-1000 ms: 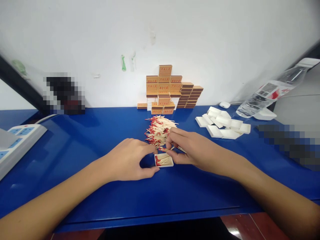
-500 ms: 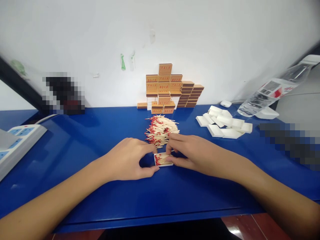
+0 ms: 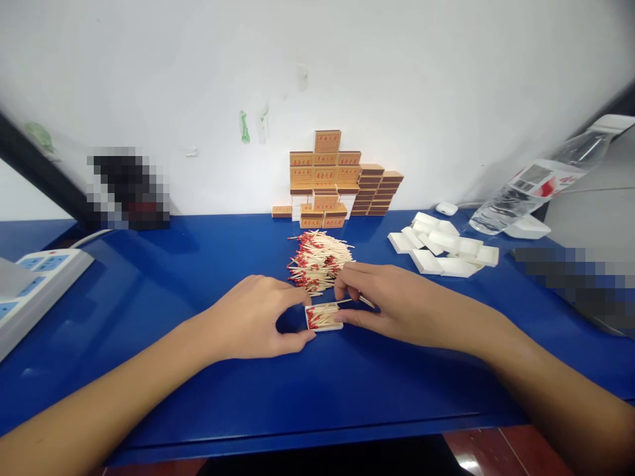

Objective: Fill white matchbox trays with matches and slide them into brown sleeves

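A small white matchbox tray [image 3: 331, 327] lies on the blue table, filled with red-tipped matches [image 3: 321, 315]. My left hand [image 3: 258, 316] holds its left end, forefinger at the far corner and thumb at the near corner. At the right end, the thumb of my right hand [image 3: 380, 297] touches the tray or the matches in it. The forefinger of that hand is lifted and curled, with a gap between it and the thumb. A few loose matchsticks [image 3: 367, 302] show under the right fingers. Just beyond both hands lies a heap of matches [image 3: 320, 258].
Orange matchboxes [image 3: 325, 175] are stacked against the wall. White empty trays [image 3: 441, 244] lie in a pile at the right, near a tilted plastic bottle [image 3: 540, 178] and a small white case [image 3: 446, 208]. A power strip [image 3: 54, 277] sits at the left.
My right forefinger has lifted away from the tray, widening the gap to the thumb. Loose matchsticks now show under that hand. My left hand stays on the tray.
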The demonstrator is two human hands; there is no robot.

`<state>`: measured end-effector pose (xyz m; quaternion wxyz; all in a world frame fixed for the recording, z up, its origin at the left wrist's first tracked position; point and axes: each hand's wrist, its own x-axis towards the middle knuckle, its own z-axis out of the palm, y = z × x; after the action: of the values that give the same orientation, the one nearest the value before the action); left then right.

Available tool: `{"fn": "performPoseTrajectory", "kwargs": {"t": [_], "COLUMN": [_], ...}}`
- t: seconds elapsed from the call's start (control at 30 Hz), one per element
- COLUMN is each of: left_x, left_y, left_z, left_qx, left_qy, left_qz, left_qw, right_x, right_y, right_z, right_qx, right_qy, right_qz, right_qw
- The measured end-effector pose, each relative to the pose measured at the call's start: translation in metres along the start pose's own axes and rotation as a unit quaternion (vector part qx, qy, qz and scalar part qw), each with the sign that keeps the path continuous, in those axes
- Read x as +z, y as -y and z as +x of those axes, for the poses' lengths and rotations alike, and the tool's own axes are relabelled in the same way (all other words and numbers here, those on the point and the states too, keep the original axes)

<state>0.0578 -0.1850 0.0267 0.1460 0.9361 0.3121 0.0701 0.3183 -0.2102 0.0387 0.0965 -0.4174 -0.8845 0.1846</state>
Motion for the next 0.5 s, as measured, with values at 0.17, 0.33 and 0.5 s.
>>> {"fn": "performPoseTrajectory", "kwargs": {"t": [0.17, 0.33, 0.5], "left_x": [0.0005, 0.0013, 0.0028], "left_y": [-0.0002, 0.0002, 0.0003], "left_z": [-0.0010, -0.0016, -0.0012], "left_qx": [-0.011, -0.001, 0.000], "left_qy": [0.004, -0.001, -0.008], "left_qz": [0.001, -0.006, 0.003], "left_qw": [1.000, 1.000, 1.000], "right_x": [-0.0028, 0.0002, 0.0007], "right_y": [-0.0007, 0.0041, 0.0028], "right_z": [0.0007, 0.0053, 0.0054], "right_qx": [0.012, -0.006, -0.008], "right_qy": [0.019, 0.014, -0.006], "right_qz": [0.018, 0.029, 0.023], "right_qw": [1.000, 0.999, 1.000]}}
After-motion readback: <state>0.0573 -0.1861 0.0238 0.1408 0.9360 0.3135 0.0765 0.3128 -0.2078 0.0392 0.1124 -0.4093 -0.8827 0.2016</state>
